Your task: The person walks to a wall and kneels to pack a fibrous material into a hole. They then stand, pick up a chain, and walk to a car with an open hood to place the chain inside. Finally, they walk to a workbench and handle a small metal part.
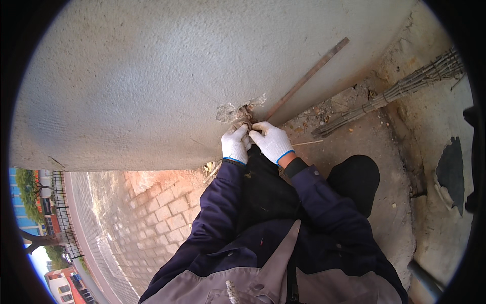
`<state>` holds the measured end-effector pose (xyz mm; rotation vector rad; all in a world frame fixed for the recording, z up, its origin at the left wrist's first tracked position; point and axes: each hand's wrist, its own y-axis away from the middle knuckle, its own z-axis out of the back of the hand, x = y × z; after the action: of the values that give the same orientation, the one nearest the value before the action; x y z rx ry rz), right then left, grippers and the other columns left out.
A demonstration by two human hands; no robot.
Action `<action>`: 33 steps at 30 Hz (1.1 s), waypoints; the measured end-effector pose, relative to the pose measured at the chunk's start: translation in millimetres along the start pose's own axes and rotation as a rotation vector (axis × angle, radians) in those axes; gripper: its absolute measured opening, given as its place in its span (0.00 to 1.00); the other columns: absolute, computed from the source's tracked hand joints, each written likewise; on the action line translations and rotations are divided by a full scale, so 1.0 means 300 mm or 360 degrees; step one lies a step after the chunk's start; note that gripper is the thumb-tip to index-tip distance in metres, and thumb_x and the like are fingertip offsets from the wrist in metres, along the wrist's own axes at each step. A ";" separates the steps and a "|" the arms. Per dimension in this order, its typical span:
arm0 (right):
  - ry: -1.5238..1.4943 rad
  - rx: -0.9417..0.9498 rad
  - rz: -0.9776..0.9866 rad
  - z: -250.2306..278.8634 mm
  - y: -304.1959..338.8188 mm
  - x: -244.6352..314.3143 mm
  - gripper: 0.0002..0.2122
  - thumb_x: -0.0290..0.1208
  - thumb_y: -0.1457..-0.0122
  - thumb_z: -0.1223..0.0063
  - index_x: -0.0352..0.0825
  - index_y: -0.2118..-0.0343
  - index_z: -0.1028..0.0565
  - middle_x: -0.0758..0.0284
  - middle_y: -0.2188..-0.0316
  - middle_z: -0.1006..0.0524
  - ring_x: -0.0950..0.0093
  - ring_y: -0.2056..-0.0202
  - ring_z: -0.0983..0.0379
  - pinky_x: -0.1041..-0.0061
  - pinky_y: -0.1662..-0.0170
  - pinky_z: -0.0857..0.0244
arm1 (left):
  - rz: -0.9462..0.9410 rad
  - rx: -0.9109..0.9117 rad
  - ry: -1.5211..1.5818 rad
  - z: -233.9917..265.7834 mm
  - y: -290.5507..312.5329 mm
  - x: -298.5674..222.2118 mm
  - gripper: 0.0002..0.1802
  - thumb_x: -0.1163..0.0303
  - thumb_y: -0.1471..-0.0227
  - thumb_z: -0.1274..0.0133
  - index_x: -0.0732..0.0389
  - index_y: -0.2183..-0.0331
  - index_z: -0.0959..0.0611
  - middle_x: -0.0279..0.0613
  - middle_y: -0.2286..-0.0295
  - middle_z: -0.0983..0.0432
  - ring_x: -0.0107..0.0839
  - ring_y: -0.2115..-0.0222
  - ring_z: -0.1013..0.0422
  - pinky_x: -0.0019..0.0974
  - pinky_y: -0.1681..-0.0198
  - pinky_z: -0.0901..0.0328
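We see the left hand [235, 145] and the right hand [272, 142], both in white gloves, pinched shut together on a rusty wire [247, 120] poking from the chipped patch [234, 110] low on the grey wall [152, 76], a long rod [307, 78] leaning just beside

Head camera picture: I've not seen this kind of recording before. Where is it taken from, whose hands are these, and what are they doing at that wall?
The picture comes from a wide fisheye camera worn on a person's head, looking down, so straight edges bend near the rim. The dark blue sleeves rising from the lower edge are the person's own arms. Both hands wear white gloves: the left hand and the right hand meet at a chipped patch in a grey plastered wall, pinching something small and rusty-brown there; what exactly is too small to tell. A long thin bar leans against the wall, a bundle of rods lies on the dirt ground, and brick paving shows lower left.
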<state>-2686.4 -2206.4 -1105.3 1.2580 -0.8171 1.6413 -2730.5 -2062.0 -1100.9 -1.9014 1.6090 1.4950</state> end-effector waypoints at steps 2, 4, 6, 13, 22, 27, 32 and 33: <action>-0.0001 -0.0092 -0.0120 0.024 -0.025 -0.034 0.19 0.46 0.32 0.45 0.32 0.53 0.18 0.49 0.57 0.16 0.50 0.52 0.19 0.57 0.48 0.26 | -0.0042 -0.0096 -0.0152 -0.004 -0.004 0.001 0.05 0.70 0.35 0.42 0.58 0.58 0.19 0.24 0.82 0.36 0.17 0.87 0.45 0.27 0.84 0.52; 0.0247 -0.0194 -0.0218 0.040 -0.058 -0.068 0.20 0.47 0.29 0.50 0.32 0.52 0.19 0.53 0.60 0.15 0.63 0.60 0.16 0.63 0.58 0.24 | -0.0060 -0.0105 -0.0207 -0.007 -0.005 0.005 0.04 0.69 0.35 0.42 0.58 0.59 0.18 0.24 0.81 0.36 0.17 0.86 0.45 0.27 0.84 0.51; -0.0252 -0.0052 -0.0494 0.039 -0.077 -0.094 0.15 0.40 0.29 0.51 0.33 0.51 0.22 0.58 0.63 0.17 0.69 0.69 0.21 0.67 0.71 0.27 | -0.0090 -0.0163 -0.0287 -0.011 -0.007 0.013 0.04 0.70 0.35 0.42 0.58 0.60 0.18 0.24 0.80 0.35 0.17 0.86 0.44 0.26 0.84 0.50; -0.0679 0.0044 -0.0397 0.019 -0.092 -0.099 0.12 0.24 0.31 0.53 0.29 0.50 0.22 0.60 0.59 0.15 0.73 0.63 0.19 0.71 0.60 0.24 | -0.0322 -0.0304 -0.0311 -0.032 -0.054 0.061 0.05 0.71 0.35 0.43 0.62 0.59 0.17 0.28 0.76 0.26 0.16 0.83 0.38 0.26 0.83 0.45; -0.0404 0.0014 -0.0148 0.004 -0.110 -0.107 0.11 0.26 0.30 0.49 0.30 0.48 0.22 0.54 0.56 0.15 0.65 0.57 0.14 0.67 0.55 0.21 | -0.0251 -0.0361 -0.0366 -0.009 -0.059 0.083 0.05 0.71 0.36 0.42 0.62 0.61 0.17 0.27 0.80 0.29 0.17 0.85 0.39 0.26 0.83 0.46; -0.0382 0.0017 -0.0230 0.014 -0.107 -0.100 0.12 0.32 0.31 0.44 0.31 0.51 0.21 0.53 0.62 0.14 0.62 0.59 0.14 0.65 0.57 0.21 | -0.0237 -0.0367 -0.0372 -0.006 -0.062 0.097 0.05 0.70 0.36 0.42 0.61 0.62 0.17 0.27 0.81 0.31 0.17 0.85 0.40 0.27 0.84 0.46; -0.0332 -0.0070 -0.0389 0.045 -0.119 -0.097 0.12 0.35 0.32 0.42 0.31 0.55 0.18 0.58 0.68 0.15 0.69 0.71 0.16 0.68 0.65 0.23 | -0.0262 -0.0331 -0.0577 0.021 -0.061 0.150 0.06 0.69 0.35 0.41 0.56 0.65 0.21 0.26 0.82 0.32 0.18 0.87 0.41 0.26 0.85 0.48; -0.0435 -0.0069 -0.0468 0.049 -0.123 -0.103 0.12 0.35 0.33 0.42 0.30 0.55 0.18 0.59 0.69 0.15 0.71 0.73 0.17 0.69 0.67 0.24 | -0.0269 -0.0326 -0.0568 0.030 -0.061 0.167 0.06 0.69 0.35 0.41 0.56 0.65 0.21 0.27 0.82 0.32 0.18 0.87 0.41 0.26 0.85 0.48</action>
<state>-2644.1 -2212.8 -1131.5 1.5141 -0.7828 1.2294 -2726.4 -2078.7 -1152.0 -1.6912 1.1505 1.8541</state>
